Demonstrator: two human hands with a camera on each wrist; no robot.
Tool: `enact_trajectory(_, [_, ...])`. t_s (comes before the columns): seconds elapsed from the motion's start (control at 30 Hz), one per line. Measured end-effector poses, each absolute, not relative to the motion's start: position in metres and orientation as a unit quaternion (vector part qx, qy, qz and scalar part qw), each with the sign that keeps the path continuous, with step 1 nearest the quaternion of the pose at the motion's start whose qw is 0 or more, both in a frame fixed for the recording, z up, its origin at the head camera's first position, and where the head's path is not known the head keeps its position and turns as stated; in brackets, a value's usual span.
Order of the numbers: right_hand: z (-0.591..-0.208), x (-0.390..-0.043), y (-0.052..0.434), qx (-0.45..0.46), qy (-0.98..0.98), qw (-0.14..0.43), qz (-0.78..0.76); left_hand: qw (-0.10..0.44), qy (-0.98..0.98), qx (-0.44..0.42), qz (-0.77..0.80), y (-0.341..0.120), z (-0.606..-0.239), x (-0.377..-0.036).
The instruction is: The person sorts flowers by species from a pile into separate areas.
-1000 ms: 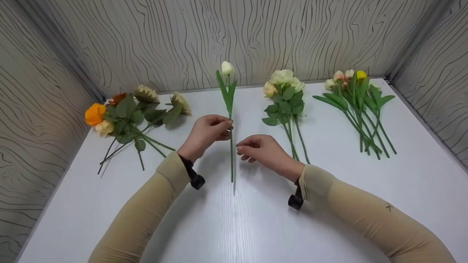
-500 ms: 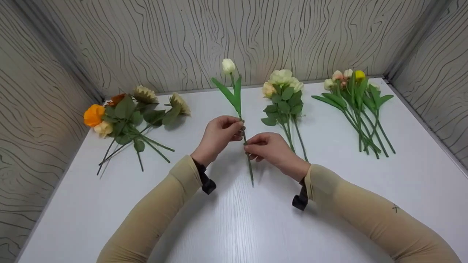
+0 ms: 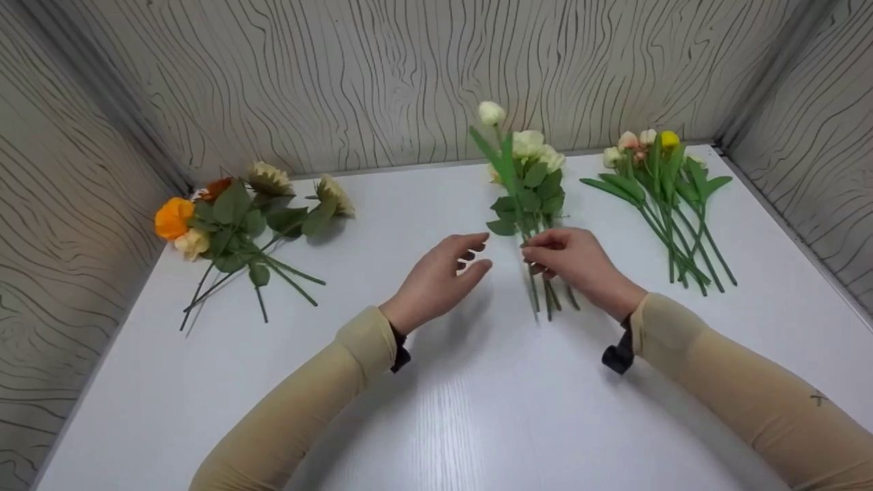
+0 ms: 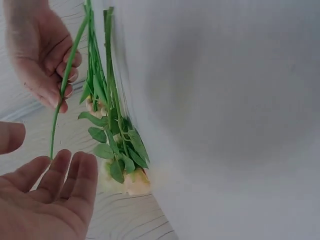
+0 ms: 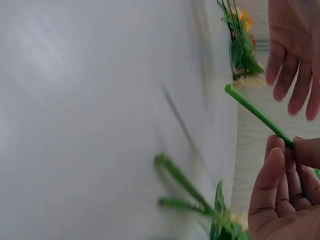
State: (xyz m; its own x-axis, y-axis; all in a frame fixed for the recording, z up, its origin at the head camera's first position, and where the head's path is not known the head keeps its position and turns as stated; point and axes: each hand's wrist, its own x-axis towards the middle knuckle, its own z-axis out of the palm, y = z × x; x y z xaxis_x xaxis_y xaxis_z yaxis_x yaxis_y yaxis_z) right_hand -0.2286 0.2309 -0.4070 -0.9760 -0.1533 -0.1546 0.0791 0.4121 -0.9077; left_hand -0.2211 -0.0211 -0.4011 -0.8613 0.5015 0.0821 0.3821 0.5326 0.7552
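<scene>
A white tulip (image 3: 491, 113) with long green leaves is held upright by its stem. My right hand (image 3: 580, 259) pinches that stem between thumb and fingers, in front of the middle bunch of cream flowers (image 3: 532, 144). In the right wrist view the tulip's green stem (image 5: 260, 115) juts out from the pinch, its cut end free. My left hand (image 3: 440, 276) is beside it on the left, fingers apart and holding nothing. The left wrist view shows the left fingers (image 4: 82, 175) spread near the stem; whether they touch it I cannot tell.
On the left of the white table (image 3: 436, 423) lies a bunch with an orange flower (image 3: 174, 218) and cream blooms. Several tulips (image 3: 668, 198), pink, white and yellow, lie on the right. A wood-patterned wall (image 3: 341, 82) stands behind.
The right hand came to the stem and pinched it, then carried the tulip rightward to the middle bunch. My left hand let go of the stem and opened.
</scene>
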Motion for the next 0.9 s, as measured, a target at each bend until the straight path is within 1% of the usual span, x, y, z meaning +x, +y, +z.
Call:
enact_trajectory(0.07, [-0.403,-0.231,0.256,-0.001,0.842,0.094,-0.532,0.04,0.896,0.313,0.311,-0.012,-0.401,-0.214])
enact_trajectory(0.2, [-0.397,-0.237,0.31,0.049,0.854,0.062,-0.514,-0.044,0.895,0.429,0.116,0.011,-0.397,-0.197])
enact_trajectory(0.3, [-0.394,-0.239,0.348,0.088,0.86,0.048,-0.5,-0.082,0.872,0.482,0.021,0.029,-0.395,-0.183])
enact_trajectory(0.43, [-0.394,-0.236,0.385,0.121,0.863,0.038,-0.488,-0.09,0.85,0.517,-0.037,0.049,-0.397,-0.167])
enact_trajectory(0.6, [-0.4,-0.233,0.412,0.142,0.858,0.027,-0.494,-0.091,0.834,0.54,-0.065,0.063,-0.403,-0.156])
enact_trajectory(0.73, [-0.403,-0.233,0.424,0.16,0.85,0.036,-0.501,-0.086,0.83,0.547,-0.072,0.065,-0.409,-0.154])
enact_trajectory(0.9, [-0.405,-0.236,0.431,0.17,0.859,0.064,-0.479,-0.08,0.833,0.541,-0.077,0.063,-0.415,-0.157])
